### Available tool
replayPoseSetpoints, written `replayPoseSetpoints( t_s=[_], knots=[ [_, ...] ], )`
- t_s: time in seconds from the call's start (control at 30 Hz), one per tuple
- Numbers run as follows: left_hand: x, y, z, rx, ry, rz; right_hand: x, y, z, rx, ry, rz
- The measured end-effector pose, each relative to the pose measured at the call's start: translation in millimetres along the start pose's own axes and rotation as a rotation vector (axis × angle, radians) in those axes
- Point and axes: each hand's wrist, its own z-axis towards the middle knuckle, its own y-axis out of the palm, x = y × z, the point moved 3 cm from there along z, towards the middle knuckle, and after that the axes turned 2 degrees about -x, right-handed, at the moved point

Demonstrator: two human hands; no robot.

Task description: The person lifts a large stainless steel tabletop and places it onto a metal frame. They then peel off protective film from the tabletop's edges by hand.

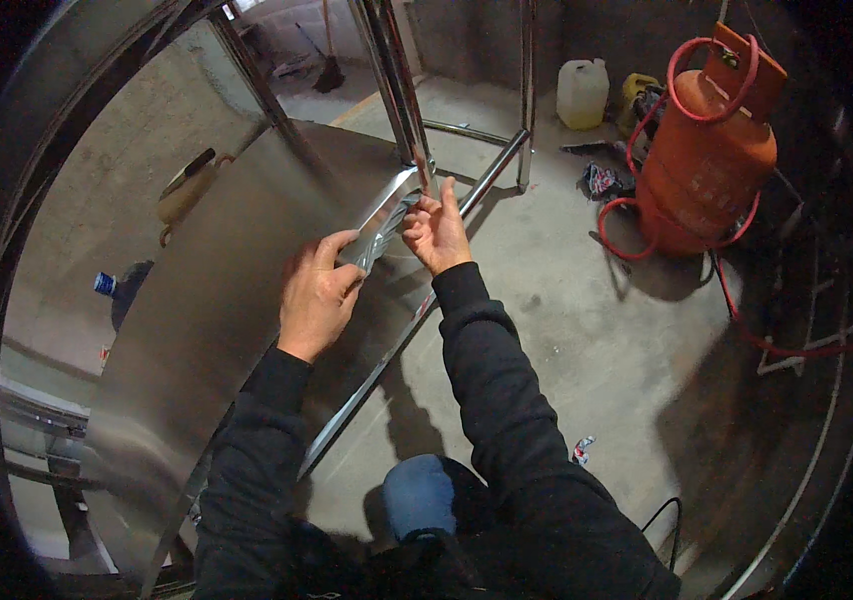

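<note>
A shiny silver strip [388, 207] slants down from the foot of a chrome post [393, 95], with crinkled greyish film [384, 236] along its right side. My left hand [315, 303] pinches the lower end of the strip and film between thumb and fingers. At the upper end, my right hand [439, 235] has its fingers curled in against the film, thumb pointing up. Whether the film is still stuck to the strip I cannot tell. Beneath both hands lies a broad brushed-metal sheet [217, 260], edged on the right by a bright metal bar [365, 392].
An orange gas cylinder [699, 165] with a red hose [797, 350] stands at the right. Behind it are a whitish jerrycan [583, 95] and a yellow container [639, 95]. Chrome rails [492, 180] rise ahead. A broom [329, 73] leans at the far wall.
</note>
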Motion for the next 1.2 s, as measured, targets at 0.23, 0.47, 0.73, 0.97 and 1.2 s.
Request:
replayPoseSetpoints(
  t_s=[0.23,0.47,0.73,0.97,1.2],
  knots=[
    [3.6,-2.2,3.5,0.036,0.053,0.012,-3.8,1.8,4.9,0.057,-0.246,-0.374],
    [3.7,-2.1,2.1,0.027,0.059,-0.010,3.7,-8.6,1.3,0.093,-0.208,-0.364],
    [1.7,1.3,2.0,0.005,0.212,0.113,24.9,-35.1,-1.0,0.106,-0.102,-0.264],
    [-4.3,3.1,-0.2,-0.013,0.197,0.083,30.0,-9.5,-22.5,-0.119,0.047,0.085],
    [2.1,2.7,3.8,-0.011,0.209,0.077,29.6,1.9,-15.3,-0.080,-0.051,-0.295]
  ],
)
